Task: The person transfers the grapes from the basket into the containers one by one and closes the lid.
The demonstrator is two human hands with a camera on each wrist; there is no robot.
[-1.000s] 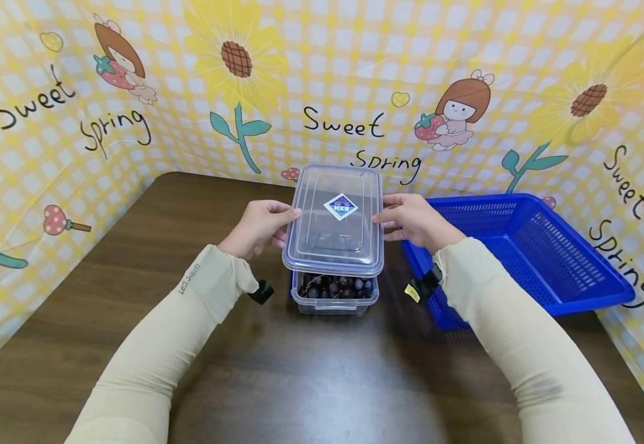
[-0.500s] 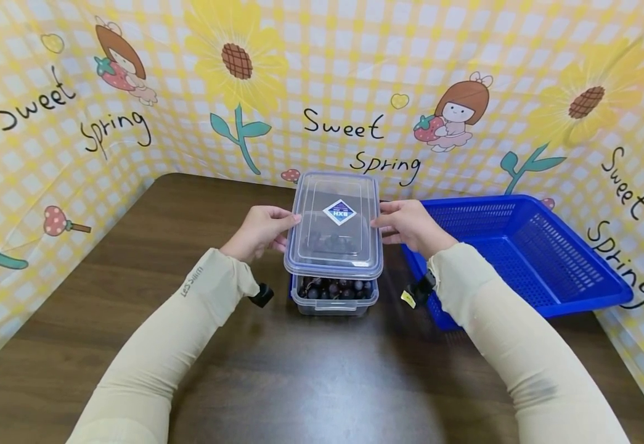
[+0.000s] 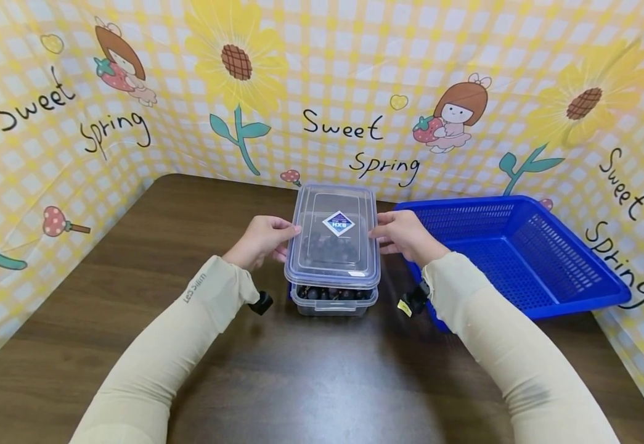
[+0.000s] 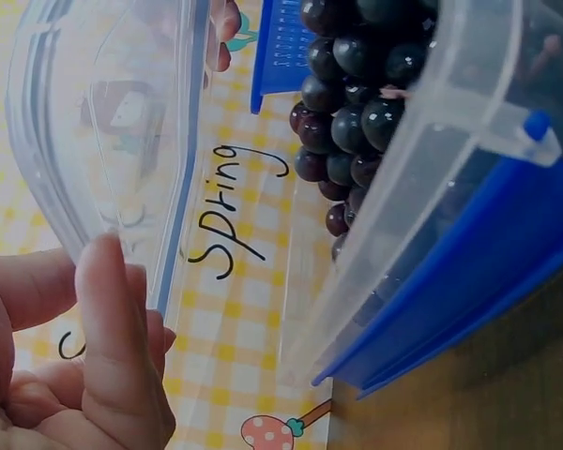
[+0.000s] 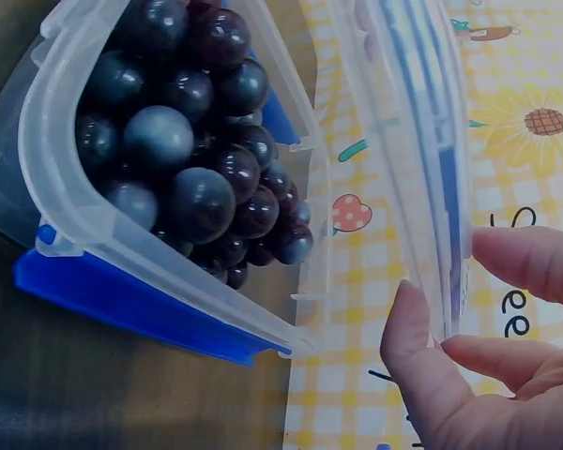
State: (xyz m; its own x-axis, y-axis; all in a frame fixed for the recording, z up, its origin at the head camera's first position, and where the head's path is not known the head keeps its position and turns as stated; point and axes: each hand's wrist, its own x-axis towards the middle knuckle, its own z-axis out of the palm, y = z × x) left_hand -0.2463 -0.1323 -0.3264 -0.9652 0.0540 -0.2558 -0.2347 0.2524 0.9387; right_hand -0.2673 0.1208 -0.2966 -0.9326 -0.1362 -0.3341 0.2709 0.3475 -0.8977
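Both hands hold a clear plastic lid with a blue seal and a diamond sticker. Thumb and fingers of the left hand pinch its left edge; those of the right hand pinch the right edge. Below it on the table stands a clear food container filled with dark purple grapes. A gap shows between the lid and the container's rim in both wrist views. Blue side latches hang folded out along the container's sides. From the head view, the lid covers most of the grapes.
A blue perforated plastic basket stands to the right, beside the right forearm. Behind the brown wooden table hangs a yellow checked cloth with flower prints, also along both sides.
The lid has come down and slightly toward the person, over the container, with both hands moving along. Fewer grapes show at the front in the head view. The basket stays put.
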